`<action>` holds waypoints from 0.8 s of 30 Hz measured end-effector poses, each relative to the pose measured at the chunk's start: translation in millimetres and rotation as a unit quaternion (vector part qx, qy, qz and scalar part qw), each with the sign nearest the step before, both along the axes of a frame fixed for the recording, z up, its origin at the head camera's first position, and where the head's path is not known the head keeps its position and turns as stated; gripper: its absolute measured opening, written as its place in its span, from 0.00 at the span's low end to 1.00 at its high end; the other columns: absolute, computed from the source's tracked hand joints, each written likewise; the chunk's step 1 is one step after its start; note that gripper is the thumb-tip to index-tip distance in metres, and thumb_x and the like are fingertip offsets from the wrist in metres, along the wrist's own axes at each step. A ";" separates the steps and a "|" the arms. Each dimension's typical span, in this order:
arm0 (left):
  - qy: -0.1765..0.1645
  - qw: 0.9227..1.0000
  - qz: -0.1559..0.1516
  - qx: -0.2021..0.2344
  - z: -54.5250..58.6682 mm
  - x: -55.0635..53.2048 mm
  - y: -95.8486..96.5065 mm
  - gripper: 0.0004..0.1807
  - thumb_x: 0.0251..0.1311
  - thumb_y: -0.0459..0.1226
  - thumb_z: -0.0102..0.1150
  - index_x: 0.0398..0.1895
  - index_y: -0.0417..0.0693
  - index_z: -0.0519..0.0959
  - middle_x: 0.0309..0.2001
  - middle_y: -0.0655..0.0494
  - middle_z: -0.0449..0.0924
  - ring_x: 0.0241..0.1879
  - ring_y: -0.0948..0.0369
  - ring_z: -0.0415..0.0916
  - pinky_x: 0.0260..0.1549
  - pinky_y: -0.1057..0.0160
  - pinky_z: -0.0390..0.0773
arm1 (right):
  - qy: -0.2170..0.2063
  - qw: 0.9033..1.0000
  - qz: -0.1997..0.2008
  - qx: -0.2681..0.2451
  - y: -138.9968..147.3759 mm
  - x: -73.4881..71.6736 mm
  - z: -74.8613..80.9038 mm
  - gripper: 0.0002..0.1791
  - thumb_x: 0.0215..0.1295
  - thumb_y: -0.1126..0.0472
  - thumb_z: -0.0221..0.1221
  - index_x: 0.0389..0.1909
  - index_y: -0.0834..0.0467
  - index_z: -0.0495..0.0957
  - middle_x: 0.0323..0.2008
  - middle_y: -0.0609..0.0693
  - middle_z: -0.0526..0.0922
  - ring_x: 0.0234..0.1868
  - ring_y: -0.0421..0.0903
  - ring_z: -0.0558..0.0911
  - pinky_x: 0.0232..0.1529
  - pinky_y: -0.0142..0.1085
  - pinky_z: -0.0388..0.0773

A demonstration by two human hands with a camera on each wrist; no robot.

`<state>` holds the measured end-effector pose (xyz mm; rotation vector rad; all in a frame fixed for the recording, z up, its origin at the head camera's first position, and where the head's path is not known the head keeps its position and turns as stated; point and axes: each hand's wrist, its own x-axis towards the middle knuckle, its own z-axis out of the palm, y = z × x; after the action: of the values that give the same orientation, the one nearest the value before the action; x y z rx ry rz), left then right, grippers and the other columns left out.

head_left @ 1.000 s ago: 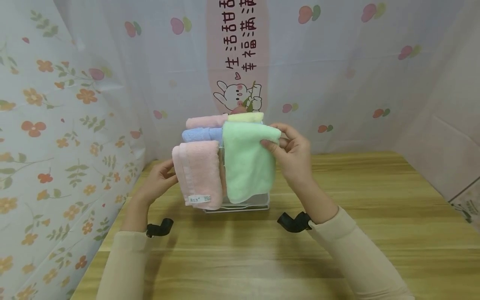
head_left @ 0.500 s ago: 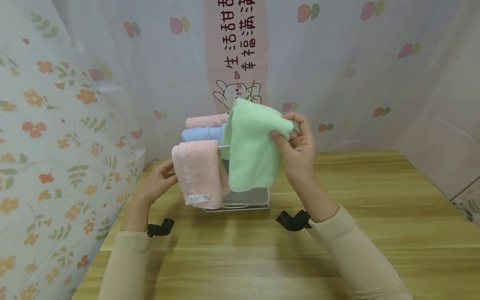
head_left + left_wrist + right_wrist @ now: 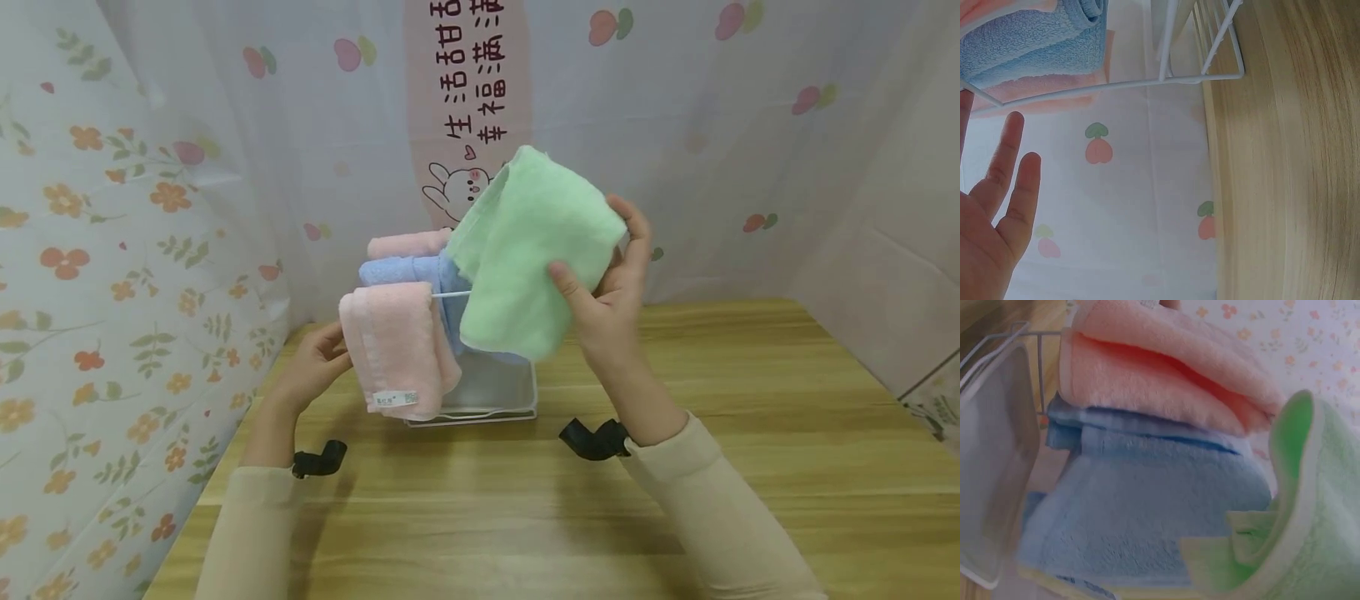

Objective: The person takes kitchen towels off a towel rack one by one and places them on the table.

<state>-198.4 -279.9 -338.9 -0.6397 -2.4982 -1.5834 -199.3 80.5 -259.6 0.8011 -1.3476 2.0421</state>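
My right hand (image 3: 618, 287) holds a light green towel (image 3: 536, 258) between thumb and fingers, raised at the right of a white wire towel rack (image 3: 453, 293). The towel hangs folded and tilted, its lower left part in front of the rack. On the rack's left half hang a pink towel (image 3: 397, 350) with a white label, a blue towel (image 3: 401, 270) and another pink towel (image 3: 411, 243) behind. My left hand (image 3: 315, 358) grips the rack's left side; its thumb is hidden in the left wrist view, where two fingers (image 3: 1007, 156) extend freely. A yellow edge (image 3: 1154, 592) shows below the blue towel in the right wrist view.
A whitish tray (image 3: 495, 383) forms the rack's base on the wooden table (image 3: 480, 517). Printed curtains (image 3: 300, 108) stand behind and at the left. Black camera mounts (image 3: 596, 439) stick out from both wrists.
My right hand has lifted the green towel up and to the right, off the rack's front bar. That bar and the blue towel behind now show more. My left hand stays at the rack.
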 end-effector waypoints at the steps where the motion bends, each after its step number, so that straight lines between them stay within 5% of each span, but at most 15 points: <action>1: 0.000 1.000 -0.001 0.002 -0.2 0.3 -0.1 0.20 0.71 0.32 0.54 0.63 0.58 0.74 0.63 0.72 0.74 0.63 0.77 0.66 0.61 0.68 0.73 | 0.007 1.000 -0.008 -0.003 1.0 -0.4 0.9 0.41 0.61 0.71 0.65 0.70 0.54 0.54 0.58 0.53 0.71 0.55 0.52 0.74 0.50 0.37 0.81; 7: 0.003 1.000 0.000 0.021 -1.5 0.7 0.0 0.23 0.70 0.30 0.53 0.60 0.66 0.75 0.59 0.78 0.75 0.63 0.77 0.65 0.67 0.36 0.63 | 0.033 0.999 -0.039 -0.013 7.8 -2.0 5.3 0.46 0.59 0.74 0.64 0.73 0.54 0.51 0.61 0.55 0.69 0.57 0.54 0.71 0.53 0.39 0.78; 14: -0.004 1.000 0.000 0.014 -4.4 1.0 -0.1 0.22 0.71 0.31 0.53 0.64 0.60 0.74 0.61 0.75 0.74 0.64 0.76 0.66 0.58 0.74 0.71 | 0.046 0.995 -0.089 -0.008 17.3 -3.8 2.4 0.38 0.58 0.77 0.61 0.68 0.59 0.57 0.63 0.52 0.64 0.57 0.52 0.69 0.52 0.37 0.74; 24: 0.000 1.000 -0.002 0.030 -4.6 1.0 0.1 0.22 0.70 0.30 0.53 0.62 0.62 0.75 0.58 0.78 0.75 0.64 0.77 0.65 0.59 0.75 0.70 | 0.039 0.993 -0.105 -0.027 36.2 -9.1 0.2 0.36 0.59 0.78 0.59 0.68 0.61 0.60 0.64 0.52 0.64 0.59 0.52 0.68 0.54 0.37 0.72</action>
<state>-197.3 -279.7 -343.5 -0.6376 -2.4414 -1.6519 -208.4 116.7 -259.4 0.6786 -1.2711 1.8560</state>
